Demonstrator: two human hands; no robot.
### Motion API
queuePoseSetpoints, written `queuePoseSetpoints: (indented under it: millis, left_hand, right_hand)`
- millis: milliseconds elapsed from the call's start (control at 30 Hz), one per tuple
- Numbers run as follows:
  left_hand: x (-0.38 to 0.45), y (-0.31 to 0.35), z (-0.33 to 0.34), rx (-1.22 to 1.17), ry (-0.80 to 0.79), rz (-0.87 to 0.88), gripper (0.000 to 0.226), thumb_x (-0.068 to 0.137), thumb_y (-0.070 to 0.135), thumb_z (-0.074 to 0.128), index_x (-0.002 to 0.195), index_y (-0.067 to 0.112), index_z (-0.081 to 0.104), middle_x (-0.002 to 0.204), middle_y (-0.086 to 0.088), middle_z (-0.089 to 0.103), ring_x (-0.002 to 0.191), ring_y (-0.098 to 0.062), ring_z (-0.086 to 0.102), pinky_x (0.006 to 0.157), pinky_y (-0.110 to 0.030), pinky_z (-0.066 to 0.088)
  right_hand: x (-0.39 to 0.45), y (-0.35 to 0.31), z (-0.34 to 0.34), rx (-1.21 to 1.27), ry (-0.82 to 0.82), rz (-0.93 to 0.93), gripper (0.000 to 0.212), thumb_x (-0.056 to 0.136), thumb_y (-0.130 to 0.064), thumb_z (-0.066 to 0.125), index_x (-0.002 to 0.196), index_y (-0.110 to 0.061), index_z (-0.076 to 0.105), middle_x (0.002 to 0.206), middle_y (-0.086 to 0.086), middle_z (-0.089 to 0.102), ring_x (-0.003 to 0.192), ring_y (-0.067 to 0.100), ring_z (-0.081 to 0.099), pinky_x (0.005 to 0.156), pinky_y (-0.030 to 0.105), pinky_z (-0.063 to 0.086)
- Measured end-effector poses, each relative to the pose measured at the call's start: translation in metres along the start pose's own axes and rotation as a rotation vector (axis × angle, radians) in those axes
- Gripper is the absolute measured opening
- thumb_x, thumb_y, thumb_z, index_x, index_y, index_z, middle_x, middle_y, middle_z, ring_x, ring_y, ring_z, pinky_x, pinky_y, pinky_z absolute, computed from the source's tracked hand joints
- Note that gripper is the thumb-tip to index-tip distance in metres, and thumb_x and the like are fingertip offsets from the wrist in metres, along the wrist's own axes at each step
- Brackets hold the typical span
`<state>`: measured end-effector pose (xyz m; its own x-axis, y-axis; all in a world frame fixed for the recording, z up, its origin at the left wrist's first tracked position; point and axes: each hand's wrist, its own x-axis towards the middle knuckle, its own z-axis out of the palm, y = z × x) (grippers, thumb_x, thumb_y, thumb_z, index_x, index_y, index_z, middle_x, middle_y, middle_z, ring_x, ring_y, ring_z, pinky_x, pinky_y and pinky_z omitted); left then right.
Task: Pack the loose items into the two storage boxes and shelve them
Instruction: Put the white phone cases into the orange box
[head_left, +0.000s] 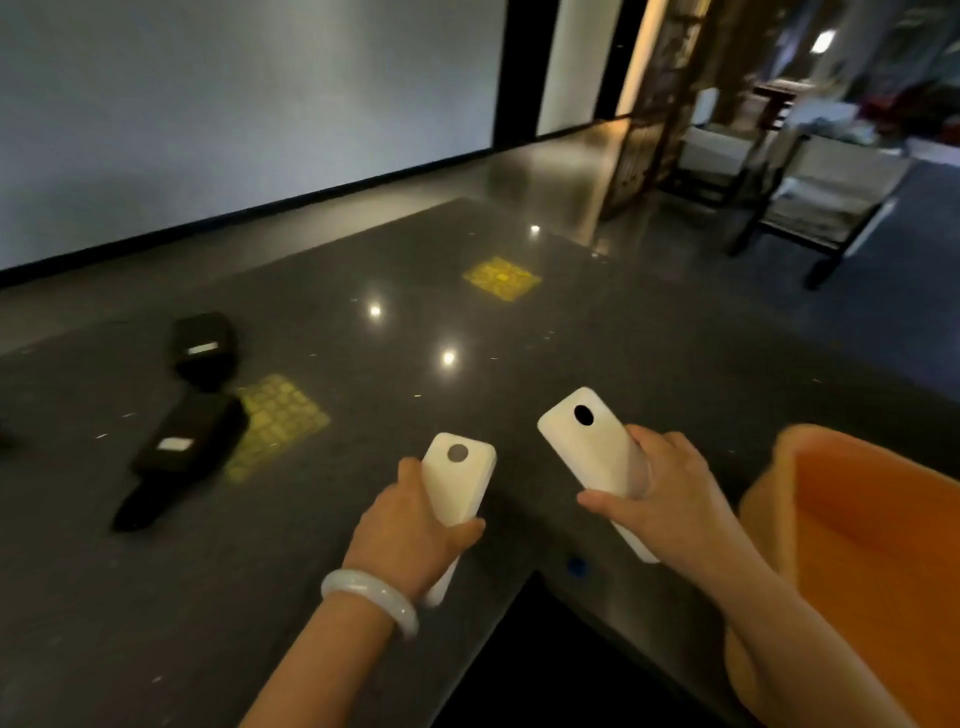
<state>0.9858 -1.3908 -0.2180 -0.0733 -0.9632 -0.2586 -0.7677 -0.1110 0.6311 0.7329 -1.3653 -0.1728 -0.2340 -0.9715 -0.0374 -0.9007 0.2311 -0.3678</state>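
Note:
My left hand (410, 530) grips a flat white block (457, 478) with a grey round spot near its top. In my right hand (670, 499) I hold a second white block (587, 441) with a black spot, tilted to the left. Both are held just above the dark polished table (467, 332), near its front edge. An orange storage box (878, 551) stands open at the right, close to my right forearm. Its inside is only partly visible. Two black boxes, one at the back (205, 345) and one nearer (189, 431), lie on the table at the left.
A black elongated object (150, 501) lies in front of the nearer black box. Two yellow patterned patches (501, 278) (278, 421) mark the table top. A grey wall runs behind. Dark wooden furniture (800, 208) stands at the back right. A white bangle (371, 597) sits on my left wrist.

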Motion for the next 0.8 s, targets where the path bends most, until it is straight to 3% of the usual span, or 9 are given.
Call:
queuePoseSetpoints:
  millis: [133, 233, 367, 500, 633, 800]
  left_hand:
    - [-0.010, 0.073, 0.032, -0.026, -0.086, 0.133, 0.068, 0.068, 0.059, 0.075, 0.105, 0.039, 0.022, 0.105, 0.010, 0.043, 0.100, -0.016, 0.052, 0.076, -0.032, 0.045]
    - [-0.021, 0.121, 0.059, 0.000, -0.128, 0.256, 0.068, 0.068, 0.062, 0.073, 0.104, 0.041, 0.019, 0.106, 0.011, 0.043, 0.093, -0.007, 0.045, 0.076, -0.026, 0.041]
    - [-0.039, 0.172, 0.097, 0.037, -0.198, 0.342, 0.070, 0.068, 0.062, 0.073, 0.112, 0.040, 0.023, 0.123, 0.007, 0.050, 0.106, -0.009, 0.051, 0.079, -0.025, 0.041]
    - [-0.054, 0.201, 0.129, 0.066, -0.215, 0.340, 0.070, 0.067, 0.065, 0.073, 0.111, 0.036, 0.026, 0.117, 0.008, 0.050, 0.100, -0.011, 0.054, 0.074, -0.025, 0.045]
    - [-0.057, 0.212, 0.135, 0.136, -0.116, 0.341, 0.065, 0.071, 0.060, 0.072, 0.107, 0.033, 0.025, 0.106, 0.011, 0.044, 0.087, -0.009, 0.047, 0.061, -0.022, 0.036]
    - [-0.057, 0.216, 0.134, 0.215, -0.068, 0.343, 0.065, 0.072, 0.056, 0.073, 0.108, 0.031, 0.025, 0.106, 0.008, 0.045, 0.086, -0.011, 0.047, 0.065, -0.026, 0.038]
  right_hand:
    - [-0.031, 0.081, -0.042, -0.007, 0.197, 0.129, 0.095, 0.058, -0.071, 0.071, 0.137, -0.033, 0.034, 0.129, -0.007, 0.048, 0.111, 0.012, 0.047, 0.095, 0.040, 0.045]
    - [-0.051, 0.138, -0.069, 0.034, 0.215, 0.230, 0.094, 0.061, -0.062, 0.076, 0.140, -0.032, 0.035, 0.135, -0.005, 0.048, 0.123, 0.019, 0.047, 0.101, 0.047, 0.043]
    - [-0.067, 0.196, -0.086, 0.030, 0.120, 0.323, 0.097, 0.063, -0.063, 0.075, 0.143, -0.033, 0.029, 0.143, -0.004, 0.042, 0.130, 0.021, 0.041, 0.106, 0.049, 0.039]
    - [-0.064, 0.222, -0.078, -0.037, -0.054, 0.280, 0.094, 0.065, -0.060, 0.076, 0.143, -0.034, 0.028, 0.142, -0.006, 0.039, 0.130, 0.017, 0.038, 0.106, 0.044, 0.035]
    - [-0.053, 0.238, -0.058, -0.010, -0.270, 0.182, 0.084, 0.068, -0.051, 0.078, 0.137, -0.036, 0.032, 0.136, -0.009, 0.041, 0.124, 0.014, 0.041, 0.104, 0.039, 0.039]
    - [-0.045, 0.242, -0.039, -0.147, -0.493, 0.072, 0.077, 0.072, -0.050, 0.075, 0.135, -0.034, 0.034, 0.135, -0.007, 0.044, 0.121, 0.015, 0.043, 0.102, 0.041, 0.037]
